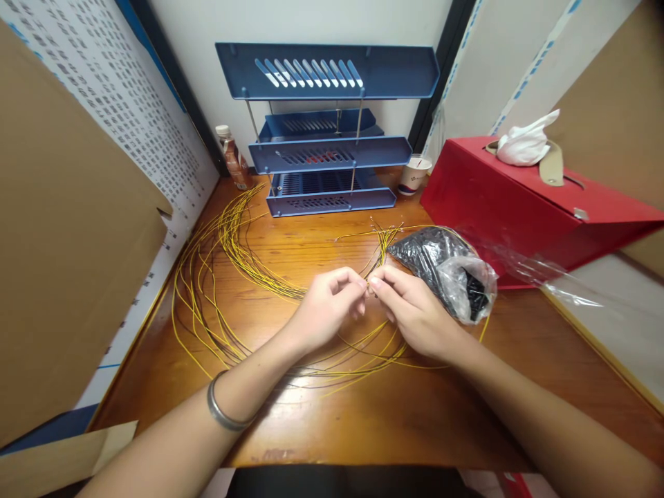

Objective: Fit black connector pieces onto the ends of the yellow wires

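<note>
My left hand (333, 304) and my right hand (412, 311) meet above the middle of the desk. Both are closed in a pinch, fingertips almost touching. A small yellow bit of wire (368, 282) shows between them; its end is too small to make out. Thin yellow and dark wires (254, 266) lie in a wide loop to the left and run beneath my hands. Just beyond my fingers, a bunch of wire ends (384, 238) has small tips. Close to my right hand sits an open clear plastic bag (449, 266) filled with small black pieces.
A blue tiered desk rack (332, 155) stands at the back of the wooden desk (321, 436). A bottle (236, 159) is on its left, a paper cup (413, 174) on its right. The red box (519, 200) at right bears a white tissue (526, 140). Cardboard (62, 228) edges the left side.
</note>
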Demonstrator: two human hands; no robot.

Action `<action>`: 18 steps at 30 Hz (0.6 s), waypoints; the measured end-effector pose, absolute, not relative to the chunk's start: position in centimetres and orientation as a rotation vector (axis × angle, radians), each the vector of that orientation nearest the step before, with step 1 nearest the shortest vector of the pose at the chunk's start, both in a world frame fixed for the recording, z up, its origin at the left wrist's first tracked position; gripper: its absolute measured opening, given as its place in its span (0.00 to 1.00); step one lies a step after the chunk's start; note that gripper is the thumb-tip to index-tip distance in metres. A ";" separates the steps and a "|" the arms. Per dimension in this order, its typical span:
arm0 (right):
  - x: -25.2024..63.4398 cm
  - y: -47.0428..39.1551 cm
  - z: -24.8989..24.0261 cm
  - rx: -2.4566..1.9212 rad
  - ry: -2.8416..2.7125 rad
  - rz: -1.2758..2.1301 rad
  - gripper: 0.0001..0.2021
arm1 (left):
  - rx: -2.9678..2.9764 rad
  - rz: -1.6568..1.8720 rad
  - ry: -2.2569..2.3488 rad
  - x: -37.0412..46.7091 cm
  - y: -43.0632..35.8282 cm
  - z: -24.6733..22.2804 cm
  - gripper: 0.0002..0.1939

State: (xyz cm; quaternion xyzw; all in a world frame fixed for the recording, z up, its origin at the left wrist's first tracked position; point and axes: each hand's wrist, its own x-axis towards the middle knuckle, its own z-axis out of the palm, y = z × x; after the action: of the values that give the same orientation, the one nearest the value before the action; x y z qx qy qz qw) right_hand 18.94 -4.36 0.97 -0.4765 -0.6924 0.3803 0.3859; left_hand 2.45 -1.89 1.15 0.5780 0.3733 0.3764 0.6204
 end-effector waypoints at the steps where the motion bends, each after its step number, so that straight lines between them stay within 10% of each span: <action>1: 18.9 -4.3 0.9 -1.206 -1.750 0.991 0.15 | 1.335 0.864 0.863 2.4 -1.9 1.1 0.11; 18: 19.3 -3.7 0.9 -1.228 -1.653 0.993 0.10 | 1.315 0.883 0.902 2.1 -1.7 1.2 0.12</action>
State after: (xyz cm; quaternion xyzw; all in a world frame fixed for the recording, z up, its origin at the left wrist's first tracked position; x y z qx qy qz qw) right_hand 19.26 -3.73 0.94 -0.4887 -0.6580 0.3952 0.4147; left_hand 2.13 -1.70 1.22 0.5702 0.3912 0.3827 0.6126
